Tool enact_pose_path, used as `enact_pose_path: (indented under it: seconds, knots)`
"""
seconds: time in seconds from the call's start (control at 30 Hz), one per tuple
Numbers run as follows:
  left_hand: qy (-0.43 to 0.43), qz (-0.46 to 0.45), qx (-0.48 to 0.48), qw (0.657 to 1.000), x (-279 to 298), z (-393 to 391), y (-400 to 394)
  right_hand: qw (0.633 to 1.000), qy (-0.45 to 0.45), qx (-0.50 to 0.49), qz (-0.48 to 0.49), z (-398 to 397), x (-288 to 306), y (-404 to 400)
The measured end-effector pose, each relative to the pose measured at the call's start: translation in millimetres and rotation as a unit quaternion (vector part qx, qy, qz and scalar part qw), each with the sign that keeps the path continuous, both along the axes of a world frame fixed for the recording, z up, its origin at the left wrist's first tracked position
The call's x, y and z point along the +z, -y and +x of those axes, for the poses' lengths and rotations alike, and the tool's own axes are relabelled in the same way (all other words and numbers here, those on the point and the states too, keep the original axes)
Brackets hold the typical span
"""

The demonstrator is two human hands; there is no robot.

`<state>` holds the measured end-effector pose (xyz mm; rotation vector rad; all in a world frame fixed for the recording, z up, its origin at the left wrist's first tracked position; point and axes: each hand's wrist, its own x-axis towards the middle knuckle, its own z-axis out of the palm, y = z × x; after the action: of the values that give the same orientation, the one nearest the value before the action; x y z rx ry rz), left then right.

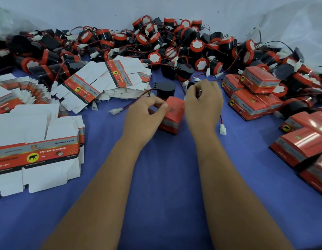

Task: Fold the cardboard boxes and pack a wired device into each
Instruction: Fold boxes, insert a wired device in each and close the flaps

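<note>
A folded red cardboard box (172,116) stands on the blue table between my hands. My left hand (144,116) grips its left side, thumb and forefinger pinching near the top edge. My right hand (204,103) is curled just right of the box and pinches a thin red-and-black wire, whose white connector (223,129) hangs down on the right. A black wired device (165,89) stands right behind the box, its own lead ending in a white plug (116,110) to the left.
Stacks of flat unfolded boxes (35,150) lie at the left and more (102,82) at the middle left. A big heap of red-and-black wired devices (156,42) runs along the back. Several packed boxes (254,94) pile up at the right.
</note>
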<state>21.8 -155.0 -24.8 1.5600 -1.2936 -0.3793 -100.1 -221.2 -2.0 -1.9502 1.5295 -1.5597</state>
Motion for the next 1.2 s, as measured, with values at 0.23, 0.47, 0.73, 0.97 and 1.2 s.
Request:
enact_pose_path:
  seconds: [0.23, 0.47, 0.73, 0.97, 1.2]
  knots:
    - [-0.138, 0.082, -0.192, 0.968, 6, -10, -2, 0.959, -0.272, 0.006, 0.084, -22, 29, -19]
    - [-0.141, 0.06, -0.09, 0.984, -5, -4, 4, 0.927, -0.314, 0.035, 0.204, -66, 21, -47]
    - [-0.129, 0.079, -0.079, 0.985, -4, -5, 2, 0.923, -0.316, -0.095, 0.197, -111, 22, -32]
    - [-0.129, 0.09, -0.08, 0.984, -4, -5, -1, 0.894, -0.305, -0.245, 0.22, -114, 26, -5]
    - [-0.086, 0.045, 0.07, 0.993, -3, -7, 0, 0.933, -0.294, -0.195, 0.07, -61, 10, -18]
